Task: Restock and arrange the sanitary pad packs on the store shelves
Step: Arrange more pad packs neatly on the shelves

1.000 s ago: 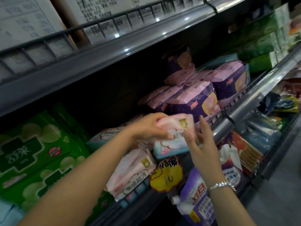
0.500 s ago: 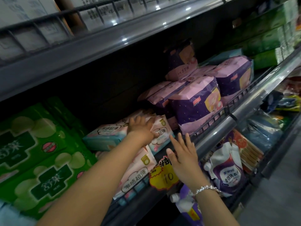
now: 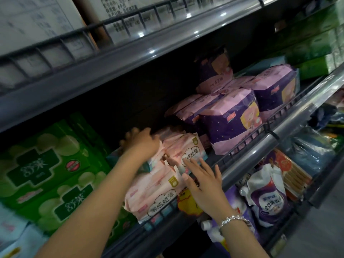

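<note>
my left hand (image 3: 142, 144) is up on the middle shelf (image 3: 247, 155), fingers curled over the top of a pale pink pad pack (image 3: 154, 161) lying in the stack; it looks like a grip, though the blur hides the fingertips. my right hand (image 3: 202, 180) is spread flat, fingers straight, its tips touching the front of the upright pink pack (image 3: 186, 151) that stands just right of my left hand. a bigger pink pack (image 3: 154, 192) lies below both, leaning on the wire front rail (image 3: 243, 144).

what could go wrong: the upright pack leans slightly and is soft, so i judge that a careless push from my right hand could tip it back into the dark gap behind, or knock it sideways against the purple packs (image 3: 230, 120) to the right. if my left hand drags its pack too quickly, the loose pile under it may slide forward over the low rail and drop to the lower shelf.

around me: green boxes (image 3: 42, 164) fill the left of this shelf, close against the pink stack, so there is little room to shift that way. the purple packs hem it in on the right. a yellow price tag (image 3: 186, 202) hangs at the rail near my right wrist, which wears a bracelet (image 3: 233, 220). white and purple refill pouches (image 3: 266, 198) sit on the shelf below.
</note>
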### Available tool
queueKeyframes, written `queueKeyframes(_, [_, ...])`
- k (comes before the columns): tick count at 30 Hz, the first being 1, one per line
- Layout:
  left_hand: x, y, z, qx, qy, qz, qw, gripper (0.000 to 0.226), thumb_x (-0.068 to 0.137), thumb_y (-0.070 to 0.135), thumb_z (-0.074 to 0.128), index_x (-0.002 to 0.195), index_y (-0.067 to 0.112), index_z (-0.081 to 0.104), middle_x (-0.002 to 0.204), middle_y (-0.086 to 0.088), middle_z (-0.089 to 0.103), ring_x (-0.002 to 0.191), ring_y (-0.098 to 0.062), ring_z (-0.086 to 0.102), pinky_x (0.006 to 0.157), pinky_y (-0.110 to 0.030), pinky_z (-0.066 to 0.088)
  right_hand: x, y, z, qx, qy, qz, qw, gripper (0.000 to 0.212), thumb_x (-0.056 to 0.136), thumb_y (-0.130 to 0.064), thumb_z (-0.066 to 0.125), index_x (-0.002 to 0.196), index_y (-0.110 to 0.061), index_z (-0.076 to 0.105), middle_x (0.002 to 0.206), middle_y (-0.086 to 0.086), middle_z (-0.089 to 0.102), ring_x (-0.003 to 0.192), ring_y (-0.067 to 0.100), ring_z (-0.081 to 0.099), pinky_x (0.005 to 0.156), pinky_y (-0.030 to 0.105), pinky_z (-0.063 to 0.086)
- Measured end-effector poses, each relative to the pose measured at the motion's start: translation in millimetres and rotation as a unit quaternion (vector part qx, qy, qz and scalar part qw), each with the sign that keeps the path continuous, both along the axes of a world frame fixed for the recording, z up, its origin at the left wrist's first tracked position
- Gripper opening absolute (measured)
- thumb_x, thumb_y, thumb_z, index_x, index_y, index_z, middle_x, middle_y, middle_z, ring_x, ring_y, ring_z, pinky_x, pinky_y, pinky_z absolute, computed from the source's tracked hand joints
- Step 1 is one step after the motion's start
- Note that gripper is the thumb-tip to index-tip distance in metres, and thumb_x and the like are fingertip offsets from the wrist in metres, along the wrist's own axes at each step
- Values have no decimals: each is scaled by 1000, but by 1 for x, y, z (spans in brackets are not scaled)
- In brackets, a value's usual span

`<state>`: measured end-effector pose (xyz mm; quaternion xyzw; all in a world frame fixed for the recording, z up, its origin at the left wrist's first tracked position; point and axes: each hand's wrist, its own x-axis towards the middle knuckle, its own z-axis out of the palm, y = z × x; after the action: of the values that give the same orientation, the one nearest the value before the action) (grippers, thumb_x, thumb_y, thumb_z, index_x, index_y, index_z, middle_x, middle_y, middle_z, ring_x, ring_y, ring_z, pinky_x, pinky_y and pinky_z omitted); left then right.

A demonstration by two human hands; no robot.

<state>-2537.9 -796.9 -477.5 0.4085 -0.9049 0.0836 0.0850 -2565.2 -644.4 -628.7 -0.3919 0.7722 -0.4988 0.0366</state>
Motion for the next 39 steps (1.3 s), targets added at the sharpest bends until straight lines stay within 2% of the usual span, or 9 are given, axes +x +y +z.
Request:
queueKeyframes(4, [31, -29, -1, 213, 12, 46, 976, 73, 85, 65, 34, 148, 28, 36, 153, -9, 33, 136, -32, 35, 112, -41, 30, 10, -7, 4, -24, -1, 21, 1000, 55, 79, -66, 11, 133, -62, 22, 154, -21, 23, 142, -6, 4, 114, 27, -16])
queueKeyframes(7, [39, -30, -4, 183, -1, -12, 983, 48, 101, 38, 38, 146, 22, 41, 150, -7, 40, 133, -26, 41, 110, -33, 32, 16, -10, 3, -42, -3, 38, 998, 68, 76, -67, 9, 141, -56, 23, 155, -20, 24, 144, -4, 8, 114, 23, -10])
queueKeyframes(10, [35, -34, 15, 96, -100, -31, 990, 54, 93, 53, 44, 143, 33, 42, 153, -3, 35, 139, -28, 33, 116, -38, 22, 19, -9, 5, -61, -17, 39, 997, 58, 85, -59, 20, 143, -52, 27, 152, -22, 29, 143, -4, 13, 115, 22, -5])
queueKeyframes(15, [9, -35, 43, 292, -177, -79, 936, 74, 87, 28, 69, 149, 36, 29, 158, 1, 20, 144, -23, 23, 114, -31, 21, 21, -9, 11, -81, -27, 13, 996, 42, 88, -49, 28, 129, -55, 26, 136, -32, 31, 134, -8, 25, 112, 17, 2])
queueKeyframes(18, [-8, -45, 42, 354, -227, -26, 907, 75, 81, 16, 73, 146, 32, 37, 149, -5, 38, 131, -28, 42, 110, -40, 36, 20, -11, 10, -82, -35, 3, 996, 47, 95, -49, 32, 141, -40, 33, 142, -23, 36, 128, -13, 20, 112, 16, 1])
queueKeyframes(22, [-16, -56, 35, 325, -250, -46, 911, 41, 81, 14, 74, 117, 19, 56, 116, -6, 61, 110, -26, 57, 97, -38, 47, 17, -9, 10, -76, -42, 5, 996, 44, 101, -36, 39, 144, -34, 32, 138, -24, 32, 120, -15, 12, 107, 11, -1])
queueKeyframes(31, [-14, -44, 62, 187, -194, -168, 948, 25, 72, 22, 82, 75, 20, 58, 75, 4, 60, 68, -10, 56, 60, -23, 43, 17, -6, 10, -92, -140, 7, 986, 49, 96, -45, 40, 144, -37, 33, 148, -12, 37, 140, 13, 14, 116, 33, 16])
queueKeyframes(35, [-17, -8, 78, 162, -19, -254, 953, 30, 71, 25, 83, 72, 19, 54, 67, 5, 54, 61, -9, 50, 52, -20, 38, 18, -7, 11, -125, -173, 5, 977, 49, 93, -51, 43, 141, -44, 35, 138, -11, 48, 137, 16, 26, 114, 36, 25])
queueKeyframes(39, [-25, 40, 76, 206, 117, -288, 928, 31, 73, 32, 82, 73, 22, 52, 70, 6, 56, 61, -7, 51, 47, -15, 38, 21, 4, 26, -227, -271, 44, 934, 70, 77, -65, 43, 143, -45, 29, 142, -19, 42, 133, 0, 37, 108, 27, 34])
